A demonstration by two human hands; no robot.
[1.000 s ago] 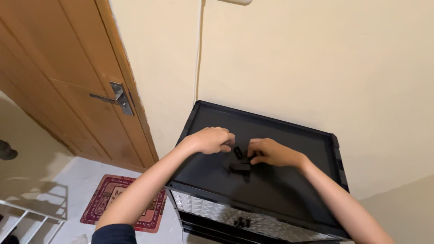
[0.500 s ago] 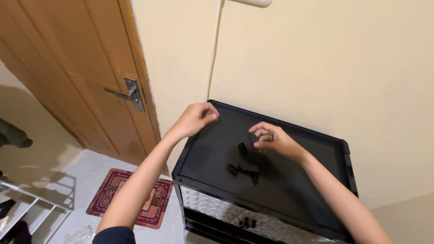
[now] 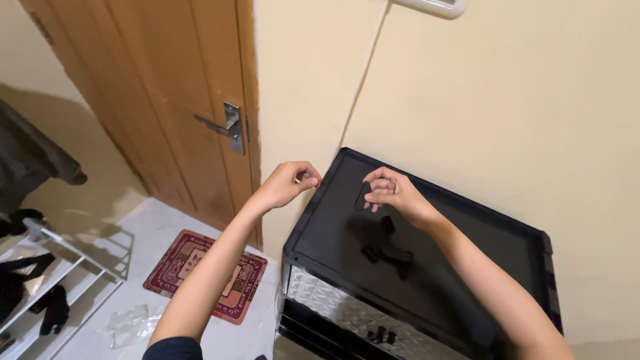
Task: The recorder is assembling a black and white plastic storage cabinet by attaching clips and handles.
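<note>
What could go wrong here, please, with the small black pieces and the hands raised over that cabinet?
The right hand pinches a small black piece only at the fingertips, so it might slip and drop. The loose black parts lie dark on the black cabinet top, hard to see, and a forearm might sweep them off. The left hand is past the cabinet's edge, so anything it lets go may fall to the floor.

A white fixture (image 3: 430,7) high on the wall is cut off by the top edge. The small black piece (image 3: 363,195) in the right hand (image 3: 393,193) is partly hidden by fingers. Whatever the left hand (image 3: 290,183) pinches is too small to tell. The shoe rack (image 3: 40,293) runs off the left edge.
</note>
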